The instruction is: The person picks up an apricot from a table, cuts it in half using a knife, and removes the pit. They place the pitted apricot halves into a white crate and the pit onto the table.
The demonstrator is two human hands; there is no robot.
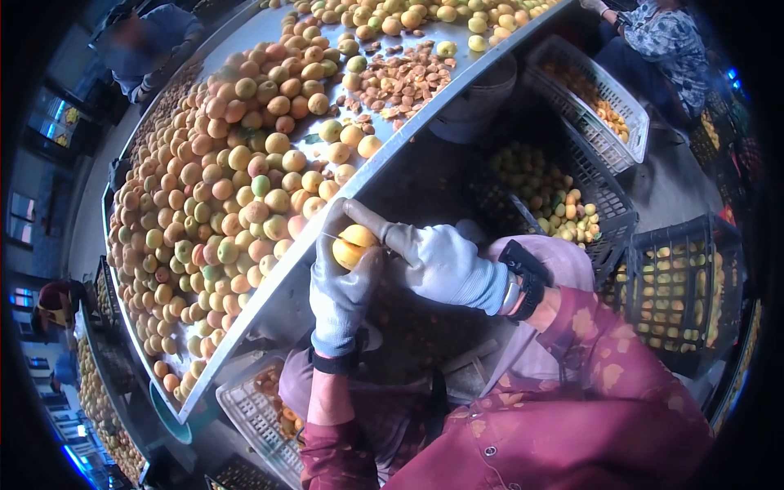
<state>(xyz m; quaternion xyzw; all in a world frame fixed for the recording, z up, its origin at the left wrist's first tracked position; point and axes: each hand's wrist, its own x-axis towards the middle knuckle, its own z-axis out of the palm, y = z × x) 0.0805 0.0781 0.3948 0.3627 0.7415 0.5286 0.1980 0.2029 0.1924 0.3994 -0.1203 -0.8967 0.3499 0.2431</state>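
Note:
My left hand (336,298), in a white glove with grey-coated fingers, is closed around a yellow apricot (349,255). A dark cut runs across the fruit, parting it into an upper and a lower half. At the cut a thin bright line, perhaps a blade edge, shows on the left side. My right hand (453,265), gloved the same way, meets the apricot from the right. Its index finger reaches over the top of the fruit while the other fingers curl in. What those fingers grip is hidden.
A metal-rimmed table (269,304) heaped with apricots (196,196) lies ahead, with a pile of pits (404,77). Around me stand a white crate (633,139), black crates (686,282), a bucket (478,106) and a crate of halves (253,425). Other people sit nearby.

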